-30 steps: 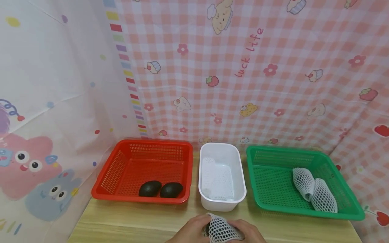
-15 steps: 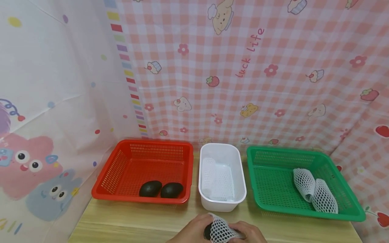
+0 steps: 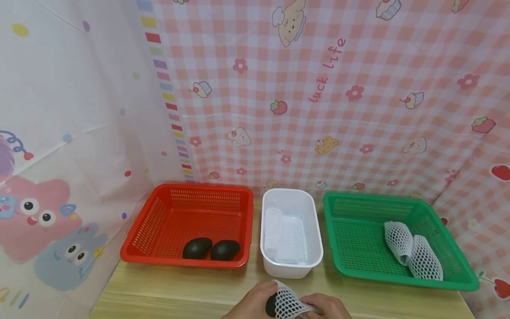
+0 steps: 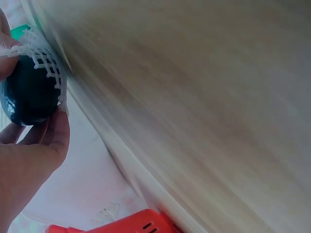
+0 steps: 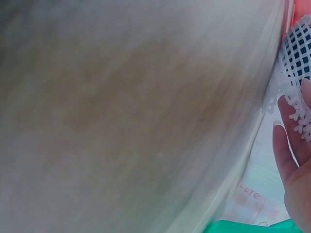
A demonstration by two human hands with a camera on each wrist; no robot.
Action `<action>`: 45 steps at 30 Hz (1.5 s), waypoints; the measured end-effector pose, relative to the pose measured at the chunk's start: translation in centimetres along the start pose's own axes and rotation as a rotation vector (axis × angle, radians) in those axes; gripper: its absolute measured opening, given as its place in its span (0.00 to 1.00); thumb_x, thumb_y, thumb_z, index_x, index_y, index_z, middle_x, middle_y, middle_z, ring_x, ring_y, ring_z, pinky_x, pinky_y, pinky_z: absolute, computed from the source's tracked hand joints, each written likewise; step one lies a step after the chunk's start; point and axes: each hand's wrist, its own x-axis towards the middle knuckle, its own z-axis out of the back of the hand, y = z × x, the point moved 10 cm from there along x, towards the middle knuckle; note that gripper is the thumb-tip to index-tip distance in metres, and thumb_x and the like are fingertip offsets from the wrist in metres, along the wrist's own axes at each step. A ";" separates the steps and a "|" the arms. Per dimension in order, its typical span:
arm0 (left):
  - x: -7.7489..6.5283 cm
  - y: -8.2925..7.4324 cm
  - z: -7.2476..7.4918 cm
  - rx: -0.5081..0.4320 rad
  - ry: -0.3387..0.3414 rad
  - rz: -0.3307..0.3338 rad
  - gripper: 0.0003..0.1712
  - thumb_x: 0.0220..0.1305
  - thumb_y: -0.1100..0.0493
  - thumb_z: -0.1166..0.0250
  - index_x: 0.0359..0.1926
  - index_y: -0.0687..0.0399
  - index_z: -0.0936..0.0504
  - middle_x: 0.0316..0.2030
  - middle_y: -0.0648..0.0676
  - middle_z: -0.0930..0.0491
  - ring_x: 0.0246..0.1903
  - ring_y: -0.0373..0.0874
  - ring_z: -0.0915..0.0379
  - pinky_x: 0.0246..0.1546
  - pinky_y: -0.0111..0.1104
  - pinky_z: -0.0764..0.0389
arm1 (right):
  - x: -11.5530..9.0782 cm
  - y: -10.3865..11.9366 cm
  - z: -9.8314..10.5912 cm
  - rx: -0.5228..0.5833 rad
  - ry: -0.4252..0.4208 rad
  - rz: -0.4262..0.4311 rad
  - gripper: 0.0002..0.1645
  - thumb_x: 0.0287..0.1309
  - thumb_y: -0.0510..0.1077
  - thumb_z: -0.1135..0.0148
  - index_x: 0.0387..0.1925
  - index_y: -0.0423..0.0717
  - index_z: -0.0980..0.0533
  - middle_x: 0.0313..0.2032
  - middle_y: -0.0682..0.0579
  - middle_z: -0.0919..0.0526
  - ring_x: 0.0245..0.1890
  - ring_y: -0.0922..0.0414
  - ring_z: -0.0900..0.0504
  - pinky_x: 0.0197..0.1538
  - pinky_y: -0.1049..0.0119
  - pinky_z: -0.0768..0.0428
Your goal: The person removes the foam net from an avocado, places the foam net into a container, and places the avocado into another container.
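In the head view, my left hand [image 3: 252, 305] grips a dark avocado [image 3: 271, 305] at the bottom edge. White foam netting [image 3: 287, 305] covers its right part, while its left end is bare. My right hand [image 3: 328, 306] pinches the netting's gathered right end. The left wrist view shows the avocado [image 4: 30, 94] between thumb and fingers, with the sleeve's open edge stretched over it. In the right wrist view, thumb and forefinger hold the loose end of the netting [image 5: 302, 116], and another finger stands apart. The hands' lower parts are cut off in the head view.
Two bare avocados [image 3: 225, 250] lie in a red basket [image 3: 185, 262] at left. A white bin [image 3: 291, 270] with foam nets [image 3: 273, 228] stands mid-table. At right, a green basket [image 3: 374, 277] holds two netted avocados [image 3: 425, 258]. A patterned curtain [image 3: 299, 124] hangs behind the wooden table [image 3: 179, 283].
My right hand has shifted slightly right and down, drawing the netting's end with it. More of the avocado's dark left end shows beside my left hand, which has barely moved.
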 end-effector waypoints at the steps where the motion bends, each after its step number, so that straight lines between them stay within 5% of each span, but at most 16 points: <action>1: -0.1 0.1 0.1 0.001 -0.005 0.003 0.30 0.50 0.47 0.18 0.55 0.39 0.18 0.47 0.36 0.22 0.49 0.33 0.31 0.58 0.36 0.26 | 0.0 0.0 0.0 -0.014 -0.002 0.001 0.12 0.61 0.37 0.27 0.47 0.41 0.15 0.43 0.52 0.11 0.43 0.62 0.13 0.42 0.66 0.15; 8: -1.1 0.8 1.1 0.010 -0.044 0.025 0.39 0.51 0.48 0.17 0.64 0.50 0.19 0.56 0.42 0.23 0.55 0.36 0.31 0.61 0.37 0.25 | -0.1 -0.4 0.2 -0.051 0.024 -0.085 0.11 0.62 0.39 0.27 0.46 0.42 0.14 0.42 0.54 0.10 0.43 0.65 0.14 0.43 0.65 0.15; 19: -2.2 1.2 2.4 -0.031 -0.045 0.067 0.35 0.51 0.53 0.19 0.62 0.38 0.19 0.56 0.37 0.23 0.54 0.37 0.30 0.62 0.42 0.24 | -0.7 0.5 1.9 -0.160 -0.176 0.054 0.16 0.52 0.37 0.21 0.43 0.49 0.14 0.41 0.57 0.11 0.40 0.66 0.15 0.38 0.67 0.16; 28: -3.4 0.3 3.8 0.013 -0.111 -0.051 0.35 0.52 0.58 0.20 0.62 0.33 0.19 0.57 0.37 0.21 0.56 0.36 0.29 0.63 0.41 0.27 | -1.0 0.3 2.5 -0.218 -0.196 -0.012 0.16 0.50 0.39 0.19 0.42 0.53 0.14 0.40 0.62 0.12 0.39 0.69 0.16 0.37 0.67 0.17; 38: -4.8 -0.8 5.2 0.052 -0.195 -0.098 0.36 0.52 0.58 0.19 0.63 0.40 0.19 0.57 0.40 0.22 0.55 0.37 0.27 0.61 0.39 0.24 | -2.1 1.7 4.2 -0.278 -0.385 0.156 0.30 0.31 0.33 0.15 0.41 0.52 0.14 0.39 0.58 0.11 0.38 0.66 0.14 0.44 0.82 0.23; 45: -6.4 -1.7 6.4 0.107 -0.281 -0.167 0.38 0.51 0.61 0.19 0.65 0.44 0.20 0.60 0.45 0.23 0.56 0.39 0.26 0.60 0.36 0.24 | -2.6 2.4 5.3 -0.241 -0.440 0.168 0.19 0.46 0.41 0.16 0.42 0.52 0.14 0.40 0.58 0.11 0.37 0.67 0.14 0.41 0.81 0.22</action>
